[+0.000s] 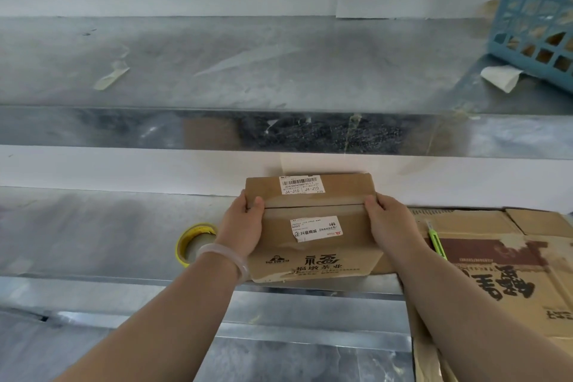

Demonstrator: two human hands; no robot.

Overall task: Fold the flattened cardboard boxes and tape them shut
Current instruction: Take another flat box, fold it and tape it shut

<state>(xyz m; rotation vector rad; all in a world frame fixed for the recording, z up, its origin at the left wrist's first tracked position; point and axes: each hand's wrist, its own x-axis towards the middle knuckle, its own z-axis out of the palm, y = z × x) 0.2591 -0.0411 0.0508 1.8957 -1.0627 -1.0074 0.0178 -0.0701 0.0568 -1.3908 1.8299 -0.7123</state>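
Note:
A small brown cardboard box [313, 226] with two white labels stands on the metal table [93, 236], its top flaps folded down and meeting at a seam. My left hand [242, 226] grips the box's left side, thumb on top by the seam. My right hand [390, 223] holds the right side the same way. A roll of tape [193, 242] with a yellow core lies on the table just left of my left wrist. Flattened cardboard boxes [502, 276] lie stacked to the right of the box.
A green utility knife [437, 242] rests on the flattened cardboard near my right forearm. A blue plastic basket [533, 22] stands on the upper shelf at far right, a crumpled paper piece [502, 77] beside it. Tape scraps stick to the shelf [111, 77].

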